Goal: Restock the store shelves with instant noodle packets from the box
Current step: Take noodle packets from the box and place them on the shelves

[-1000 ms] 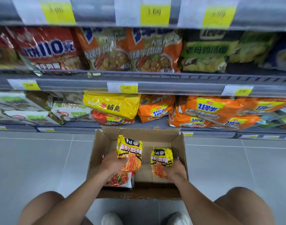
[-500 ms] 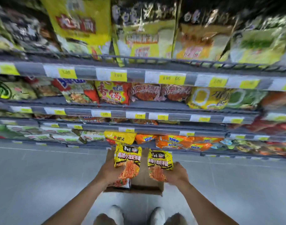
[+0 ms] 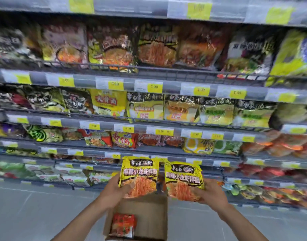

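Packed shelves (image 3: 149, 73) ahead; the box (image 3: 149, 214) sits on the floor below, one red packet (image 3: 123, 225) inside. Mid-carry, the left hand (image 3: 112, 188) has its grip pinching a yellow packet (image 3: 139, 174), the right hand (image 3: 210, 193) a second yellow packet (image 3: 183, 180). Next: find their matching row, possibly higher up, though it's too blurred to say.

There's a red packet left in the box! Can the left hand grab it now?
Probably not yet: the left hand holds a yellow packet. The red packet lies uncovered in the open box.
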### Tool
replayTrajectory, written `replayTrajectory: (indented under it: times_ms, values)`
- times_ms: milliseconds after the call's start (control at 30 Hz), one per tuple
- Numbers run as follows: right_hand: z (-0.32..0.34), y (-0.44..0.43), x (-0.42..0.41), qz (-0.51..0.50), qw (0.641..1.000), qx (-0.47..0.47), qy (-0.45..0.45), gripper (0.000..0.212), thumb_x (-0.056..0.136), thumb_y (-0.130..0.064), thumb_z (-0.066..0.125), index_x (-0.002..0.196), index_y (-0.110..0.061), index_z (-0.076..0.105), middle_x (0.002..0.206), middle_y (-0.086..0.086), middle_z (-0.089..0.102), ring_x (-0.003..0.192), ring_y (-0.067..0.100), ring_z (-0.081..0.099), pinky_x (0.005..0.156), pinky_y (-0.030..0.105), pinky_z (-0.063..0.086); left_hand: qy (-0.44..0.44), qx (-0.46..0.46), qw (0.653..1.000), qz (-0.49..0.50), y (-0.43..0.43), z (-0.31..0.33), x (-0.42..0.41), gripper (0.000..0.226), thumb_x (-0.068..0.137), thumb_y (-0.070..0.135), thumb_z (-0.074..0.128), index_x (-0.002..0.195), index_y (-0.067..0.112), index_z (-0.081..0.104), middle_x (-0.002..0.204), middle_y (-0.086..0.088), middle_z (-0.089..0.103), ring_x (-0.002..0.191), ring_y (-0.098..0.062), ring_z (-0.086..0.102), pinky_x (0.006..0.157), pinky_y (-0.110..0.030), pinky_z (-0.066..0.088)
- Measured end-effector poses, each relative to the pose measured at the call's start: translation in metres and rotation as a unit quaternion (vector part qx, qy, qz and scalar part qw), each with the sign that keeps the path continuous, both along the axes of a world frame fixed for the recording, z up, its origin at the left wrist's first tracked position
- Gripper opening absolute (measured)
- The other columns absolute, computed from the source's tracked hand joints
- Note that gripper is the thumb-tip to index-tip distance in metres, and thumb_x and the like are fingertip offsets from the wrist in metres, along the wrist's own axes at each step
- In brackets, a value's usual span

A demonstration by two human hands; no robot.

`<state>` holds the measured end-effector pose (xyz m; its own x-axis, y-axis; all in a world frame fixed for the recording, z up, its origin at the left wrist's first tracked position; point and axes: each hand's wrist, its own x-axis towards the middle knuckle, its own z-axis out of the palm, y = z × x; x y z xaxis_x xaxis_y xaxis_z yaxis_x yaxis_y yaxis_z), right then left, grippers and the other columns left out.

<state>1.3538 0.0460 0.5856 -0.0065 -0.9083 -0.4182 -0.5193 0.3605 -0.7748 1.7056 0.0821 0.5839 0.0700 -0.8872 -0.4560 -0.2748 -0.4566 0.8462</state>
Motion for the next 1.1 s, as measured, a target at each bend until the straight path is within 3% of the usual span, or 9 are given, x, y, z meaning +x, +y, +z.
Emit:
replayTrajectory:
  times_ms: [67, 233, 333, 500, 633, 733, 867, 933, 1100]
  values:
    - [0.023, -0.006, -0.010, -0.012, 0.999, -0.005, -0.043, 0.014, 0.081, -0.017, 0.082, 0.090, -0.027, 0.079, 0.074, -0.007, 0.076, 0.061, 0.006, 0.067, 0.055, 0.023, 0.051, 0.000, -0.027, 1.000, 0.005, -0.001, 0.024, -0.008, 0.079, 0.067, 0.068, 0.078, 0.134, 0.034, 0.050, 0.140, 0.009, 0.055, 0.127, -0.016, 0.053, 0.107, -0.041, 0.045]
    - [0.083, -0.018, -0.026, 0.000, 0.992, 0.002, -0.126, 0.027, 0.082, -0.014, 0.080, 0.107, -0.013, 0.071, 0.095, -0.001, 0.079, 0.082, 0.012, 0.075, 0.064, 0.024, 0.057, 0.054, -0.043, 0.997, 0.018, -0.016, 0.058, -0.020, 0.080, 0.091, 0.031, 0.070, 0.156, 0.015, 0.025, 0.154, -0.003, 0.038, 0.144, -0.025, 0.034, 0.114, -0.038, 0.031]
    - [0.114, -0.024, -0.024, 0.006, 0.989, -0.018, -0.146, 0.029, 0.082, -0.016, 0.079, 0.106, -0.023, 0.065, 0.095, -0.010, 0.076, 0.080, 0.002, 0.072, 0.070, 0.020, 0.056, 0.055, -0.044, 0.996, 0.049, -0.021, 0.068, -0.022, 0.094, 0.085, 0.042, 0.074, 0.158, 0.015, 0.021, 0.164, -0.004, 0.024, 0.148, -0.027, 0.028, 0.118, -0.042, 0.027]
    - [0.162, -0.031, -0.002, -0.004, 0.982, -0.032, -0.185, 0.036, 0.086, -0.008, 0.073, 0.112, -0.018, 0.050, 0.082, -0.015, 0.060, 0.060, -0.009, 0.058, 0.051, 0.006, 0.047, 0.066, -0.068, 0.995, 0.023, -0.038, 0.078, -0.016, 0.111, 0.071, 0.068, 0.076, 0.158, 0.023, 0.024, 0.163, -0.001, 0.026, 0.147, -0.026, 0.031, 0.117, -0.042, 0.031]
    - [0.161, -0.048, 0.016, 0.014, 0.977, -0.060, -0.202, 0.093, 0.071, -0.032, 0.084, 0.149, -0.016, 0.036, 0.146, 0.012, 0.049, 0.128, 0.022, 0.055, 0.100, 0.034, 0.051, 0.094, -0.100, 0.990, 0.023, -0.056, 0.098, -0.018, 0.118, 0.064, 0.072, 0.078, 0.158, 0.024, 0.025, 0.163, 0.000, 0.029, 0.145, -0.026, 0.034, 0.119, -0.046, 0.031]
    - [0.176, -0.054, 0.039, 0.009, 0.967, -0.052, -0.251, 0.090, 0.079, -0.030, 0.080, 0.153, -0.018, 0.031, 0.157, 0.016, 0.033, 0.136, 0.028, 0.045, 0.090, 0.033, 0.054, 0.095, -0.112, 0.989, 0.024, -0.062, 0.119, -0.023, 0.103, 0.080, 0.051, 0.074, 0.159, 0.017, 0.017, 0.165, -0.002, 0.018, 0.151, -0.026, 0.021, 0.120, -0.043, 0.023]
    - [0.187, -0.064, 0.063, 0.003, 0.954, -0.076, -0.290, 0.102, 0.068, -0.036, 0.086, 0.153, -0.022, 0.032, 0.159, 0.008, 0.032, 0.143, 0.025, 0.036, 0.109, 0.047, 0.043, 0.101, -0.129, 0.986, 0.000, -0.073, 0.144, -0.015, 0.095, 0.085, 0.048, 0.069, 0.158, 0.016, 0.018, 0.165, -0.003, 0.020, 0.151, -0.025, 0.021, 0.120, -0.041, 0.022]
    - [0.195, -0.068, 0.075, -0.001, 0.957, -0.093, -0.274, 0.112, 0.054, -0.037, 0.091, 0.150, -0.019, 0.037, 0.156, 0.006, 0.035, 0.134, 0.021, 0.045, 0.106, 0.045, 0.047, 0.122, -0.108, 0.987, -0.003, -0.081, 0.151, -0.010, 0.096, 0.084, 0.048, 0.070, 0.158, 0.015, 0.019, 0.162, -0.001, 0.024, 0.150, -0.025, 0.023, 0.119, -0.040, 0.023]
    - [0.201, -0.080, 0.095, -0.035, 0.964, -0.123, -0.232, 0.081, 0.084, -0.016, 0.079, 0.152, -0.014, 0.033, 0.150, 0.013, 0.041, 0.085, 0.001, 0.058, 0.062, 0.017, 0.056, 0.127, -0.158, 0.979, -0.011, -0.103, 0.133, 0.017, 0.126, 0.054, 0.076, 0.082, 0.156, 0.027, 0.029, 0.159, 0.008, 0.034, 0.145, -0.019, 0.035, 0.120, -0.048, 0.030]
